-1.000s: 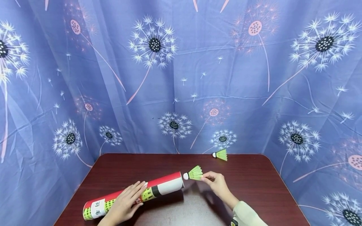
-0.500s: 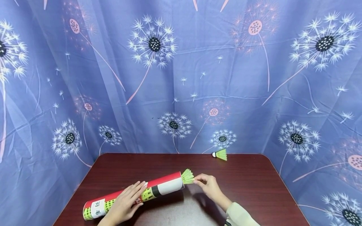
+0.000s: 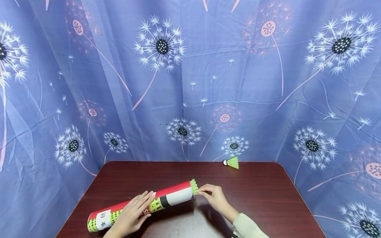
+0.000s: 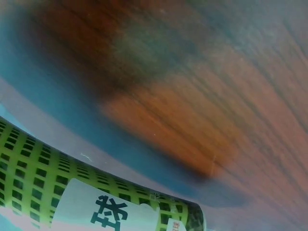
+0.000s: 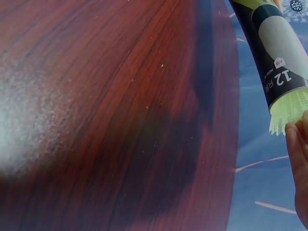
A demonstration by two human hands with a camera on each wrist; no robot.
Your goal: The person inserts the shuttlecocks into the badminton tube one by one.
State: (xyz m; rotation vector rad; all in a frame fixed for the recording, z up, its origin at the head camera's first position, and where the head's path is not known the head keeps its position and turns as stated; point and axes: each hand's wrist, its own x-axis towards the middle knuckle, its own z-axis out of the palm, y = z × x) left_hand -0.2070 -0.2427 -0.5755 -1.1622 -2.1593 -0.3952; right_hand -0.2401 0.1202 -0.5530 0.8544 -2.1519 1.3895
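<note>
A long red, white and green shuttlecock tube (image 3: 177, 197) slants across the table's left half, its end toward the right a little higher in the head view. Over its middle lies my left hand (image 3: 131, 211), fingers across the top and thumb along the near side, holding it. A yellow-green shuttlecock (image 3: 194, 186) sits in the tube's right end; only the feather tips stick out and its cork is hidden inside. Thumb and forefinger of my right hand (image 3: 215, 199) pinch those feathers, seen also in the right wrist view, where the shuttlecock (image 5: 288, 113) protrudes from the tube mouth.
Near the back edge of the dark red wooden table (image 3: 262, 195) lies another yellow-green shuttlecock (image 3: 231, 162), its white cork pointing left. A blue curtain (image 3: 184, 82) with dandelion prints hangs behind the table and at both sides.
My right hand has moved left with the shuttlecock, whose cork and most of its feathers have slid into the tube. The left hand and the tube have stayed put.
</note>
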